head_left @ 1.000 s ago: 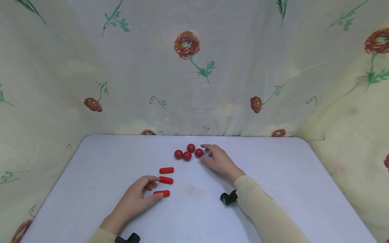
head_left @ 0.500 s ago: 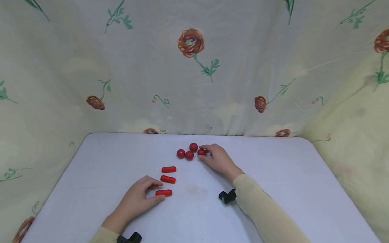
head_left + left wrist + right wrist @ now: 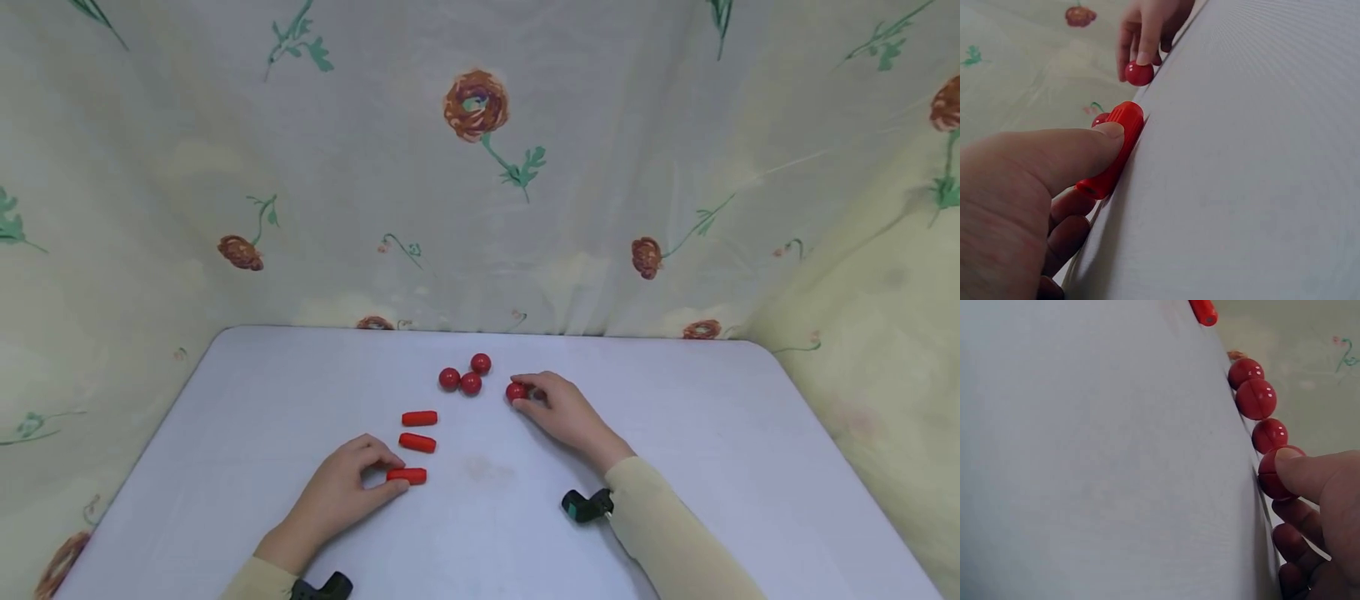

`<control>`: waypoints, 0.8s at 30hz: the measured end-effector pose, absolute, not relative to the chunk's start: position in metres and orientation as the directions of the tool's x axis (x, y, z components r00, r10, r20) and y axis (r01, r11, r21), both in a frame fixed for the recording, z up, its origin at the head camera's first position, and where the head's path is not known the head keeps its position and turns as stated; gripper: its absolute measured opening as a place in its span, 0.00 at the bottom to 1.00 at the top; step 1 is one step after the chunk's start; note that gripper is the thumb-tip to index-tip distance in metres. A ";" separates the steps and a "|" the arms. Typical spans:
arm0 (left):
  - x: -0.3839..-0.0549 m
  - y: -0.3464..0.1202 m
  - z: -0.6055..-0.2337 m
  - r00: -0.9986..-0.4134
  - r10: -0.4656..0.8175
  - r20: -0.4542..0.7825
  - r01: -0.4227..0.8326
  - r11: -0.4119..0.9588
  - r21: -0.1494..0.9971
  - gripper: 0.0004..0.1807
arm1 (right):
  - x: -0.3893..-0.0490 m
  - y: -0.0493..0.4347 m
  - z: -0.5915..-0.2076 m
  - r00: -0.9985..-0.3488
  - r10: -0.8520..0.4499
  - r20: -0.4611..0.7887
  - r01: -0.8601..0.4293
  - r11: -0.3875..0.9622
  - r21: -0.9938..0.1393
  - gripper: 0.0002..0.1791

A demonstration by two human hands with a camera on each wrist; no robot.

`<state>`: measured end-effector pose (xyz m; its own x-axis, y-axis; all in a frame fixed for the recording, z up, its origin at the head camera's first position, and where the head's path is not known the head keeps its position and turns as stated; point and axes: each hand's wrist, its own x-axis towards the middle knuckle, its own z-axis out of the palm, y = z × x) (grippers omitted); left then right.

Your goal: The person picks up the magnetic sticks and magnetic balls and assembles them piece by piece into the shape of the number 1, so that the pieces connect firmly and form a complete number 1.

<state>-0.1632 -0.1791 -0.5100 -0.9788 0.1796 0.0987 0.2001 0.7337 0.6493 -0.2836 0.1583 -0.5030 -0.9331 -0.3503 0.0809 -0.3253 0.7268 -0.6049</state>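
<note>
My right hand (image 3: 570,417) pinches a glossy dark-red ball (image 3: 515,392) between thumb and fingers, low over the white table. In the right wrist view the thumb lies across that ball (image 3: 1275,478), which shows a fine seam. My left hand (image 3: 341,492) has thumb and index finger around the nearest red ribbed cylinder (image 3: 408,476); in the left wrist view the thumb presses on this cylinder (image 3: 1124,134), which has a small hole in its end. Two similar cylinders, a middle one (image 3: 417,442) and a far one (image 3: 419,418), lie just beyond it.
Three more red balls, one at left (image 3: 449,379), one in front (image 3: 471,384) and one behind (image 3: 481,363), sit grouped left of my right hand. The white table (image 3: 675,400) ends at a flower-patterned curtain (image 3: 337,167). A black wrist device (image 3: 587,506) is on my right sleeve.
My right hand has taken hold of the rightmost ball and moved it right, apart from the other three. My left index finger has come down from the middle cylinder to the nearest one.
</note>
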 end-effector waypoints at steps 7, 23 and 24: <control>-0.163 -0.178 -0.510 -0.976 0.181 0.123 0.218 0.737 0.640 0.12 | -0.272 0.168 -0.507 -0.942 -0.326 0.080 -0.297 0.698 -0.652 0.26; -0.163 -0.181 -0.512 -0.972 0.188 0.142 0.234 0.729 0.643 0.13 | -0.268 0.176 -0.517 -0.919 -0.355 0.173 -0.373 0.632 -0.679 0.22; -0.163 -0.180 -0.512 -0.973 0.186 0.137 0.230 0.731 0.643 0.13 | -0.268 0.176 -0.518 -0.920 -0.353 0.168 -0.368 0.637 -0.677 0.22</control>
